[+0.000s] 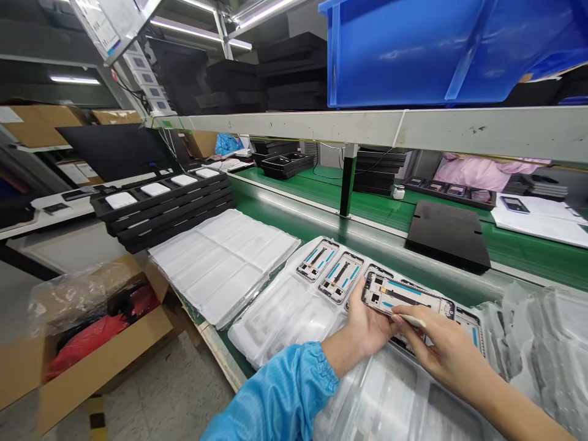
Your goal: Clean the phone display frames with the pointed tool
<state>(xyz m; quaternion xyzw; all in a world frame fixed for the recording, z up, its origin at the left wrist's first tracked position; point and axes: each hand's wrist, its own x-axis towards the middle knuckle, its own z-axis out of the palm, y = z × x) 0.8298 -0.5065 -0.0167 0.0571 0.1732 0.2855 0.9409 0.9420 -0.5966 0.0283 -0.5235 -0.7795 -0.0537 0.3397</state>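
Observation:
My left hand (362,327) is closed around the lower edge of a phone frame (413,295), tilted with its inner side facing me. Blue strips and a dark flex cable show on that side. In my right hand (445,352) a slim cream-coloured stick (412,320) is pinched, and its tip is close to the frame's lower edge; whether it touches cannot be made out. Clear plastic trays (285,318) lie under both hands. Two similar phone frames (342,277) sit in tray pockets to the left, and others are partly hidden behind the held one.
White tray sheets (225,257) lie to the left, before stacked black trays (169,208). Crumpled clear trays (542,337) are piled at right. A black foam block (448,236) stands beyond the metal rail. Overhead runs a shelf (285,125) with a blue bin (413,55). A person in pink (487,171) is opposite.

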